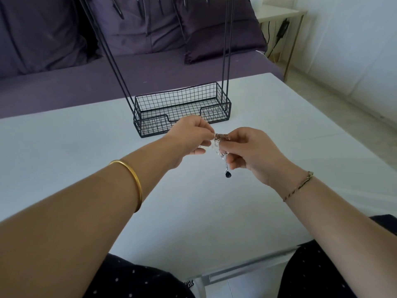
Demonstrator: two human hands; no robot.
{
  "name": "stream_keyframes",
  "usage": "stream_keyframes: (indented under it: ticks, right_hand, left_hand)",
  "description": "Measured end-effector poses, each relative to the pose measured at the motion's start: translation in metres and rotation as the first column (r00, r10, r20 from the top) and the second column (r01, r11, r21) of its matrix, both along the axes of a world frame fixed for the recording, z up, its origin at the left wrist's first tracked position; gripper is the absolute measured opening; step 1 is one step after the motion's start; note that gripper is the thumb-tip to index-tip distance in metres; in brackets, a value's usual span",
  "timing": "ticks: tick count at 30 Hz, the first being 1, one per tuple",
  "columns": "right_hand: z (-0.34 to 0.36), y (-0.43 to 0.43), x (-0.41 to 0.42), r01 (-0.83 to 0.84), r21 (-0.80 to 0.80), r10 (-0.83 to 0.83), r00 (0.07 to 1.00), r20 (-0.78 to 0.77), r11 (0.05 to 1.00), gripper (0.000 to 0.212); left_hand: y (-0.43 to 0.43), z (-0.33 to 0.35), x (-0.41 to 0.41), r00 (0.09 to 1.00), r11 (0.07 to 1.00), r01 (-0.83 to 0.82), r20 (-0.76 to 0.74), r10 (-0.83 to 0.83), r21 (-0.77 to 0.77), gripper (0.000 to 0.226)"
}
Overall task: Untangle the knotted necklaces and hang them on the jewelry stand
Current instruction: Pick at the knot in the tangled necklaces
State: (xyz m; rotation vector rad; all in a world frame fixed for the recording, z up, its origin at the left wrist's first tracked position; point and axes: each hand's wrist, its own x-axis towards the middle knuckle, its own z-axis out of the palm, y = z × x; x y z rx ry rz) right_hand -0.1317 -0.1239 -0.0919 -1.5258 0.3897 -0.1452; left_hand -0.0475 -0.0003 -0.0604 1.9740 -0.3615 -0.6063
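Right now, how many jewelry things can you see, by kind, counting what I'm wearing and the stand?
Necklace tangle: 1
Bangle: 1
Bracelet: 1
Stand: 1
Total: 4

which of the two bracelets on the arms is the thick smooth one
The solid gold bangle on the left forearm: a wide, smooth, plain band. The other, on the right wrist, is a thin twisted bracelet.
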Motion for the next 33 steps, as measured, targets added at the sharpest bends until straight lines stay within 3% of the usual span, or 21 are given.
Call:
stream_keyframes:
  ticks: [6, 11, 19, 33]
  right_hand:
    - [-0.0015, -0.0011, -0.0001, 0.043, -0.026, -0.043, 0.999, 0.023, 0.999, 0.005]
    - [-0.0008, -0.0059, 0.0004, 0.116, -0.051, -0.115, 0.993, 0.032, 0.992, 0.004]
    - [-0.0005, -0.0033, 0.0002, 0.112, -0.068, -0.109, 0.993, 0.048, 0.991, 0.010]
    - [-0.0011, -0.0003, 0.0005, 0.094, -0.164, -0.076, 0.991, 0.112, 0.982, 0.007]
  left_hand:
    - [0.0004, -0.0014, 0.0023, 0.996, 0.996, -0.066, 0.068, 0.062, 0.056, 0.016]
    - [0.0010, 0.0025, 0.0023, 0.995, 0.995, -0.099, -0.003, 0.099, 0.005, 0.017]
    - [-0.0003, 0.0036, -0.0057, 0.991, 0.995, 0.095, -0.089, -0.097, -0.026, 0.011]
    - [-0.0007, 0.0000, -0.0050, 0.996, 0.998, 0.057, 0.074, -0.058, 0.010, 0.012]
